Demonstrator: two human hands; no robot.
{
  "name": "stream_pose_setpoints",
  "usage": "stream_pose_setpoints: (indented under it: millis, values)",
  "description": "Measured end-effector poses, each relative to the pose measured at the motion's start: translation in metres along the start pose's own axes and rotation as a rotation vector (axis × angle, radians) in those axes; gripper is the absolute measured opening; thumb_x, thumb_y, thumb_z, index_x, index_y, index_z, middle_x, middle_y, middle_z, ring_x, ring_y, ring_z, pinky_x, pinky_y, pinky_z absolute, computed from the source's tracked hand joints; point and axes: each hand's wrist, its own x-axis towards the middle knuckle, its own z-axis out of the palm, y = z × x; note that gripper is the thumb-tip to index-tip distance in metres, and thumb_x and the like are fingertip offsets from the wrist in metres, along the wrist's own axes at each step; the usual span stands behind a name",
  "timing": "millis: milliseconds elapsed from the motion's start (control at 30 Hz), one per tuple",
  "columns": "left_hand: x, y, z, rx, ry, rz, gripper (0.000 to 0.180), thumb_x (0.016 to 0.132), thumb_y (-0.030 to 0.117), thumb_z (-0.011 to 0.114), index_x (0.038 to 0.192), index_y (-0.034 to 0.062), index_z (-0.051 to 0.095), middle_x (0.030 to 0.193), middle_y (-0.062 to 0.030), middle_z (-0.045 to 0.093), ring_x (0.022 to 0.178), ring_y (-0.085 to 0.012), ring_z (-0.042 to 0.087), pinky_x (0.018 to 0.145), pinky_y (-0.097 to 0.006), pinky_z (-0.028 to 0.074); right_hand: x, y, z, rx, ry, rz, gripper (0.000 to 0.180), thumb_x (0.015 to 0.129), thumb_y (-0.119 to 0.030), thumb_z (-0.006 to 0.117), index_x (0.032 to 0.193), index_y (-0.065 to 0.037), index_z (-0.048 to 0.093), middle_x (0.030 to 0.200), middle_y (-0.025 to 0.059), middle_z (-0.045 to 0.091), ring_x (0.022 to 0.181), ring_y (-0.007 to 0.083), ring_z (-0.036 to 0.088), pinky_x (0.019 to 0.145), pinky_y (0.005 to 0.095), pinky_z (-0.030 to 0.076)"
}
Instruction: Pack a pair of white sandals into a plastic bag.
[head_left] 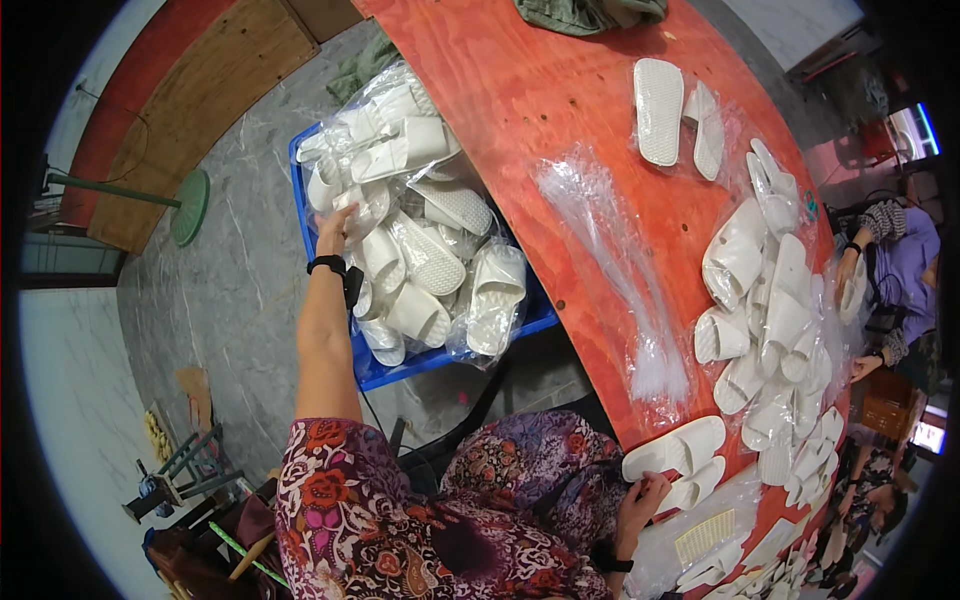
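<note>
My left hand [334, 230] reaches over a blue crate [548, 318] heaped with white slippers [428, 250] in clear plastic bags. Its fingers are apart and touch a bagged slipper [365, 203] near the crate's left side; part of them is hidden against the plastic. On the near edge of the orange-red table, my right hand [643, 503] has its fingers curled on the end of a pair of unbagged white slippers [685, 447]. These lie side by side, toes pointing right.
A stack of clear plastic bags [620, 270] lies mid-table [520, 120]. Loose white slippers [780, 320] pile along the right, with another pair [658, 112] farther back. A co-worker [905, 260] handles slippers across the table. A green round-based stand [188, 208] is on the floor at left.
</note>
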Motion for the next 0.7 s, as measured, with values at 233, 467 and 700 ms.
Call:
stream_pose_setpoints:
  millis: [233,467,700]
  values:
    - [-0.013,0.023,-0.002,-0.394,0.076,0.102,0.078,0.071,0.006,0.076,0.136,0.0054,0.032,0.126,-0.0134,0.051,0.112,-0.0245,0.051,0.092,-0.037,0.043,0.004,-0.003,-0.002,0.056,-0.006,-0.018,0.022,0.079,0.007,0.053,0.1,0.001,0.053,0.102,0.0169,0.047,0.092,0.0317,0.051,0.077,0.0364,0.045]
    - [-0.091,0.073,0.024,-0.58,0.029,0.368,0.048,0.071,-0.001,0.063,0.118,-0.0058,0.053,0.109,-0.0157,0.061,0.094,-0.0283,0.062,0.083,-0.04,0.052,-0.002,0.0,-0.003,0.063,0.09,-0.029,0.025,0.075,0.007,0.055,0.099,0.001,0.052,0.101,0.0174,0.047,0.088,0.0319,0.052,0.075,0.0367,0.045]
    - [-0.209,0.205,-0.011,-0.583,-0.139,0.478,0.04,0.081,0.004,0.059,0.12,-0.0016,0.051,0.113,-0.0139,0.06,0.103,-0.0281,0.061,0.083,-0.043,0.055,-0.005,-0.003,-0.005,0.031,0.149,-0.075,0.027,0.075,0.004,0.055,0.101,-0.002,0.052,0.102,0.0177,0.047,0.092,0.0344,0.051,0.078,0.039,0.044]
